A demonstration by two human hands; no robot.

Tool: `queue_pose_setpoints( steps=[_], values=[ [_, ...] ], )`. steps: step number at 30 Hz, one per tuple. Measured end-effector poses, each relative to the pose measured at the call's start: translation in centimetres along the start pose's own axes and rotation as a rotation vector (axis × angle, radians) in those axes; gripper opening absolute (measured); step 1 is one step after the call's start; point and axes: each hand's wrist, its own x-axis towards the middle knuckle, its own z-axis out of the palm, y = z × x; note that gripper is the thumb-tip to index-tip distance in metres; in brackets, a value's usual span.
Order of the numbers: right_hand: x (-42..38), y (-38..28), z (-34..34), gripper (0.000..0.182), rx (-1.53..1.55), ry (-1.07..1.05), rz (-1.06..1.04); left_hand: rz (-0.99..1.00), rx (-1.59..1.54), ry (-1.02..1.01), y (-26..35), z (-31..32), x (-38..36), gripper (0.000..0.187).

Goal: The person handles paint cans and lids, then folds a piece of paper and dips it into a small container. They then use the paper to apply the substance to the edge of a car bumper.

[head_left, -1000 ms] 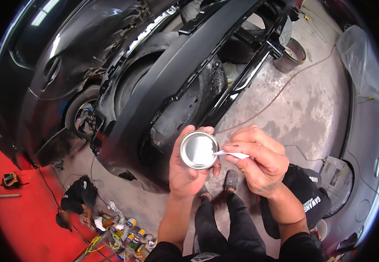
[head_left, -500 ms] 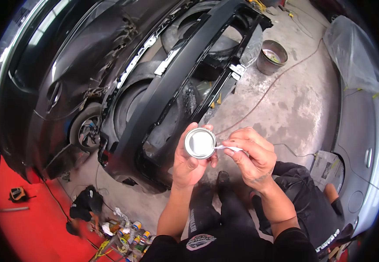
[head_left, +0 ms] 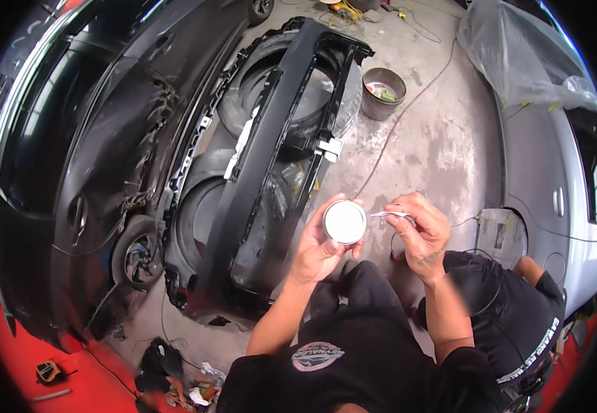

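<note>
My left hand (head_left: pixel 319 251) holds a small round metal tin (head_left: pixel 345 221) upright by its side, the shiny round face turned toward me. My right hand (head_left: pixel 420 234) pinches a thin white strip (head_left: pixel 384 215) whose tip reaches the tin's right rim. Both hands are raised over my dark trousers and black shirt. Whether the strip is stuck to the tin I cannot tell.
A detached black bumper (head_left: pixel 264 151) lies across tyres (head_left: pixel 291 89) on the concrete floor, beside a damaged black car (head_left: pixel 92 165). A metal bucket (head_left: pixel 384 91) stands behind. A grey car (head_left: pixel 553 186) is at right, where another person in black (head_left: pixel 512 310) crouches. Cans and rags (head_left: pixel 174 382) litter the bottom left.
The view has tilted and pulled back, showing more of my torso. My hands keep the tin and strip together; they sit a little higher and further right.
</note>
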Motion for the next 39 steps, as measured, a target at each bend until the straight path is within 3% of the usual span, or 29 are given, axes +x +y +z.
queue_pose_setpoints(
  steps=[6,11,14,16,21,30,39],
  values=[
    [5.4,3.0,-4.4,0.016,-0.07,0.103,-0.004,-0.135,-0.017,-0.069,-1.6,0.1,8.5,0.083],
    [13.6,7.8,-9.2,0.016,-0.023,0.091,-0.037,-0.108,0.016,-0.034,-3.6,0.3,18.9,0.086],
    [19.1,9.6,-12.7,0.015,-0.054,0.022,-0.032,-0.107,0.017,0.011,-5.1,0.8,25.3,0.086],
    [23.1,10.6,-15.0,0.016,-0.092,-0.032,-0.137,-0.078,-0.013,-0.044,-6.2,1.2,29.6,0.086],
    [31.2,13.5,-18.9,0.019,-0.111,-0.095,-0.174,-0.056,-0.006,-0.118,-8.1,2.1,39.2,0.083],
    [44.9,20.3,-19.1,0.018,-0.155,-0.19,-0.192,0.061,-0.012,-0.056,-8.5,-3.2,51.2,0.083],
    [58.0,26.0,-14.9,0.016,-0.141,-0.462,-0.241,0.205,-0.014,0.077,-4.6,-8.6,59.2,0.08]
  ],
)
